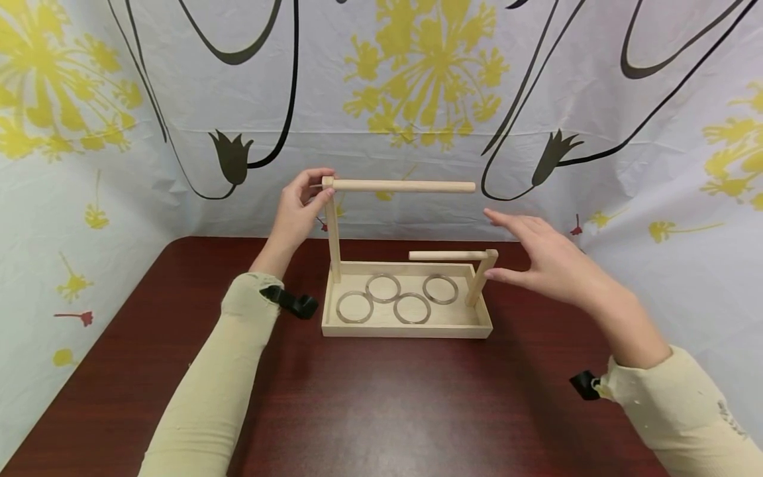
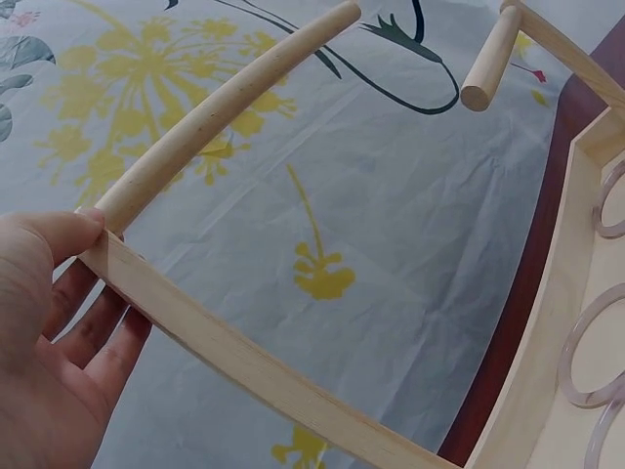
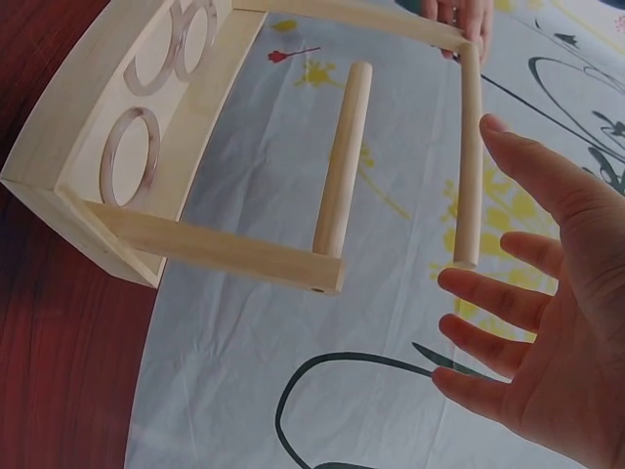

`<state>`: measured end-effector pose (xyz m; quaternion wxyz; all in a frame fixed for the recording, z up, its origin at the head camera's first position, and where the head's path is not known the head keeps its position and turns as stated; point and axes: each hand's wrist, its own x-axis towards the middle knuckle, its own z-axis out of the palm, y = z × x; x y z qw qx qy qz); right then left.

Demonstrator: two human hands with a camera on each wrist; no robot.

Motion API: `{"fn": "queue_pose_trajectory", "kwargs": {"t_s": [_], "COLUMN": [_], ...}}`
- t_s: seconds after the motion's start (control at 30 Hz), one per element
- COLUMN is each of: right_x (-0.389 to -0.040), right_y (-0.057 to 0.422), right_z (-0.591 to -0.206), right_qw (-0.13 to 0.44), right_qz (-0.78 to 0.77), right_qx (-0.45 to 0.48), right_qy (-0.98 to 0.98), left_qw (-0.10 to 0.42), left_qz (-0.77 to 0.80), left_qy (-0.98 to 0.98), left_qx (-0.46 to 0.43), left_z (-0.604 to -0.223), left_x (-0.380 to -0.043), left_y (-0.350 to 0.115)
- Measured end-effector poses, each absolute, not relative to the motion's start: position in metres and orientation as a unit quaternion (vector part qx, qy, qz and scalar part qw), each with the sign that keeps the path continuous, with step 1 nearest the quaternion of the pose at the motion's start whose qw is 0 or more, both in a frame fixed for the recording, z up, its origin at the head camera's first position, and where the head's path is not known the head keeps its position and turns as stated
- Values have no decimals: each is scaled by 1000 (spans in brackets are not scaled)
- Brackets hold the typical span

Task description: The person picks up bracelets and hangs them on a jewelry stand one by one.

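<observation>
A shallow wooden tray (image 1: 411, 331) stands on the table with several clear rings (image 1: 412, 322) lying flat inside. From its left end rises a tall post (image 1: 332, 235) that carries a long wooden rod (image 1: 405, 186). My left hand (image 1: 295, 211) pinches the top of this post, where the rod joins it; the thumb lies at the joint in the left wrist view. A shorter post (image 1: 480, 281) with a short rod (image 1: 447, 256) stands at the tray's right end. Beside it my right hand (image 1: 551, 258) is spread, thumb near the post, holding nothing.
The dark red-brown table (image 1: 381, 397) reaches a patterned white curtain (image 1: 286, 132) at the back and sides. Both rods point inward over the tray, the long one higher. Black straps (image 1: 290, 302) hang at the sleeve cuffs.
</observation>
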<state>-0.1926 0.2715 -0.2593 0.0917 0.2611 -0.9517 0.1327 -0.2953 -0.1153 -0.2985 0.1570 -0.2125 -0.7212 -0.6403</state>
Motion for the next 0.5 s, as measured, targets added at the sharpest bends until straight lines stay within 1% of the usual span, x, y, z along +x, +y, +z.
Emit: {"fn": "queue_pose_trajectory", "kwargs": {"t_s": [0.33,0.5], "right_x": [-188,-187], "right_y": [265,261], "right_z": [-263,-268], "right_qw": [89,97], "right_qz": [147,152], "right_qx": [248,249], "right_qy": [-953,-952], "left_qw": [151,142], "left_qz": [-655,-657], "left_qy": [-712,-713], "left_qx": [-204,-200], "left_z": [-298,-299], "left_x": [-296,-296], "left_y": [-116,-117]}}
